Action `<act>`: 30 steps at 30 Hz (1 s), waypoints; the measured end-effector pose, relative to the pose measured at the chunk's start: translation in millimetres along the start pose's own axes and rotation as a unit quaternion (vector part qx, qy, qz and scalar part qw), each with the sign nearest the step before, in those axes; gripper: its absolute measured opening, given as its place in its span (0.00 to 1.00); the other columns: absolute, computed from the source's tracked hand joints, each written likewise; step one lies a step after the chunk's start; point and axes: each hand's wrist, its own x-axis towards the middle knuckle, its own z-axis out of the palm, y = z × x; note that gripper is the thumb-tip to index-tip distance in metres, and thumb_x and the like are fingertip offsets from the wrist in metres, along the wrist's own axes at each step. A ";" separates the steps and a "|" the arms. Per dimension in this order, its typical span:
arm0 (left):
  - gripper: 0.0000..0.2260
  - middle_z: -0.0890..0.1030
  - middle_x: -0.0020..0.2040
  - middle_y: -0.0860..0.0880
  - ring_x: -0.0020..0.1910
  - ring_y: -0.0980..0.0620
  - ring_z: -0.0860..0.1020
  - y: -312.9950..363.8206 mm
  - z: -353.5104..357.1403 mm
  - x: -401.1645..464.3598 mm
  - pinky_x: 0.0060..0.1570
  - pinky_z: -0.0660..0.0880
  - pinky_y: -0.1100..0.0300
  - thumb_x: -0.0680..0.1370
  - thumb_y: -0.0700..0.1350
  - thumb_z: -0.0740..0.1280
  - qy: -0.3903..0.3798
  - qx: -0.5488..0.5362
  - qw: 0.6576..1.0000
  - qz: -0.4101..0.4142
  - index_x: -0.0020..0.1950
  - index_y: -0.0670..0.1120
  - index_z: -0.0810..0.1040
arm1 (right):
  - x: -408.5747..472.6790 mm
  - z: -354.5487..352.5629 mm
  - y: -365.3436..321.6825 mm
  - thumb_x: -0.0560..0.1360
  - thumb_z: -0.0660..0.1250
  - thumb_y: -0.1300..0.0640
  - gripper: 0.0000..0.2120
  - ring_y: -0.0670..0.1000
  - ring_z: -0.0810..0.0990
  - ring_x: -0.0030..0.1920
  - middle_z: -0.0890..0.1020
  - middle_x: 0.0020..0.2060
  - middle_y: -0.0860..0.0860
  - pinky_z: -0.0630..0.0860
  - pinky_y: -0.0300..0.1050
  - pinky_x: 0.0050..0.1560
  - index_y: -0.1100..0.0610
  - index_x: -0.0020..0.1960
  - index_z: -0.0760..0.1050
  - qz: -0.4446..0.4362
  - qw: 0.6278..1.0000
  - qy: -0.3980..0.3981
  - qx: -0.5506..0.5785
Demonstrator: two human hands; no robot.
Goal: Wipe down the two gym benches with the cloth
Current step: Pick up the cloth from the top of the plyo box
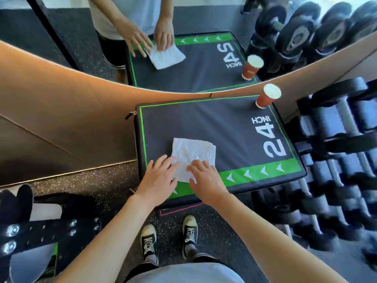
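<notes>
Speckled rubber gym floor (98, 180); a black padded box (204, 127), green-bordered and printed "24 INCH", is sitting against a wall mirror (183, 64), which is reflecting it. A dumbbell rack (336, 160) is crowding the box's 3 o'clock edge; a red paper cup (268, 96) is standing at the 1 o'clock corner; floor is lying open at 9 o'clock. The white cloth (193, 154) is lying folded toward the 6 o'clock edge. The left hand (161, 180) is resting spread fingers on the cloth's near-left corner; the right hand (206, 178) is pressing it, fingers slightly bent and close together.
</notes>
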 end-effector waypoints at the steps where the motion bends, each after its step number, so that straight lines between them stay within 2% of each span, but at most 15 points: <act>1: 0.24 0.62 0.83 0.52 0.82 0.45 0.58 4.2 6.1 0.8 0.78 0.60 0.39 0.86 0.50 0.61 -0.012 0.003 1.000 0.007 0.82 0.53 0.65 | -9.9 1.3 1.2 0.80 0.64 0.52 0.17 0.55 0.73 0.59 0.73 0.64 0.48 0.74 0.53 0.58 0.52 0.68 0.73 0.004 1.000 0.000 0.002; 5: 0.23 0.63 0.82 0.53 0.82 0.47 0.59 10.2 18.8 -1.1 0.78 0.61 0.39 0.85 0.49 0.62 -0.022 -0.015 0.999 0.017 0.81 0.53 0.67 | -28.0 1.3 5.7 0.80 0.64 0.52 0.17 0.56 0.74 0.60 0.72 0.65 0.50 0.74 0.55 0.58 0.53 0.68 0.74 0.014 1.000 0.015 0.011; 9: 0.22 0.67 0.80 0.52 0.79 0.47 0.64 10.3 19.5 -6.3 0.76 0.64 0.41 0.84 0.48 0.63 -0.011 -0.036 0.999 0.018 0.79 0.52 0.70 | -23.6 1.0 6.7 0.79 0.65 0.49 0.21 0.58 0.71 0.65 0.70 0.70 0.53 0.75 0.56 0.59 0.54 0.70 0.71 0.121 0.988 0.084 0.039; 12: 0.21 0.71 0.77 0.51 0.77 0.47 0.68 12.5 21.6 -13.3 0.76 0.65 0.44 0.83 0.46 0.65 0.001 -0.053 0.998 0.025 0.77 0.51 0.73 | -6.7 2.6 6.1 0.80 0.63 0.49 0.23 0.58 0.68 0.68 0.65 0.74 0.54 0.73 0.55 0.62 0.54 0.73 0.66 0.154 0.986 0.059 0.031; 14: 0.20 0.74 0.75 0.50 0.74 0.48 0.70 12.9 22.6 -19.0 0.76 0.67 0.47 0.82 0.45 0.66 0.016 -0.065 0.997 0.033 0.74 0.50 0.75 | 6.2 4.5 6.3 0.79 0.62 0.54 0.24 0.58 0.67 0.70 0.64 0.75 0.53 0.72 0.55 0.63 0.55 0.73 0.64 0.130 0.991 0.035 0.006; 17: 0.19 0.76 0.72 0.51 0.72 0.48 0.72 11.6 23.5 -25.2 0.74 0.68 0.50 0.82 0.45 0.66 0.029 -0.075 0.996 0.042 0.73 0.50 0.77 | 22.2 5.6 9.9 0.77 0.59 0.63 0.29 0.58 0.59 0.78 0.61 0.79 0.53 0.63 0.54 0.74 0.56 0.77 0.63 0.067 0.998 0.017 0.011; 20: 0.19 0.75 0.72 0.53 0.72 0.50 0.71 6.6 23.8 -29.4 0.74 0.68 0.51 0.83 0.46 0.65 0.031 -0.073 0.995 0.051 0.74 0.51 0.76 | 35.6 -1.9 15.9 0.77 0.57 0.66 0.30 0.55 0.55 0.81 0.61 0.80 0.52 0.57 0.52 0.77 0.55 0.79 0.63 0.022 0.999 0.009 0.031; 22: 0.18 0.75 0.71 0.53 0.71 0.51 0.71 1.4 22.1 -32.0 0.73 0.69 0.51 0.83 0.46 0.65 0.047 -0.077 0.995 0.046 0.74 0.51 0.77 | 40.4 -3.3 15.9 0.79 0.60 0.61 0.27 0.56 0.55 0.81 0.61 0.80 0.53 0.60 0.57 0.76 0.54 0.78 0.64 0.033 0.998 0.034 0.038; 23: 0.18 0.75 0.70 0.53 0.71 0.50 0.72 -1.7 20.9 -33.3 0.73 0.69 0.51 0.83 0.46 0.66 0.055 -0.079 0.995 0.038 0.73 0.50 0.77 | 41.2 -2.1 13.5 0.81 0.61 0.54 0.26 0.57 0.55 0.80 0.60 0.80 0.53 0.61 0.59 0.75 0.54 0.78 0.63 0.052 0.997 0.044 0.041; 26: 0.19 0.75 0.71 0.52 0.72 0.50 0.71 -11.4 17.1 -36.2 0.74 0.69 0.50 0.83 0.46 0.66 0.068 -0.073 0.995 0.010 0.75 0.49 0.77 | 43.9 9.4 0.1 0.79 0.56 0.32 0.40 0.60 0.49 0.81 0.51 0.82 0.56 0.56 0.62 0.77 0.53 0.82 0.52 0.111 0.994 0.000 0.017; 28: 0.19 0.75 0.72 0.52 0.73 0.50 0.71 -16.3 13.5 -37.5 0.75 0.68 0.50 0.83 0.45 0.66 0.072 -0.069 0.995 -0.003 0.75 0.49 0.76 | 46.2 19.5 -6.4 0.76 0.53 0.26 0.46 0.61 0.47 0.81 0.47 0.82 0.56 0.53 0.64 0.78 0.53 0.83 0.47 0.122 0.992 -0.013 -0.018; 30: 0.19 0.75 0.71 0.52 0.72 0.50 0.71 -19.8 8.4 -38.9 0.74 0.68 0.50 0.83 0.45 0.66 0.078 -0.067 0.995 -0.011 0.75 0.49 0.77 | 47.6 24.6 -8.5 0.76 0.51 0.25 0.46 0.61 0.47 0.81 0.48 0.82 0.56 0.53 0.64 0.78 0.53 0.83 0.48 0.122 0.992 -0.001 -0.027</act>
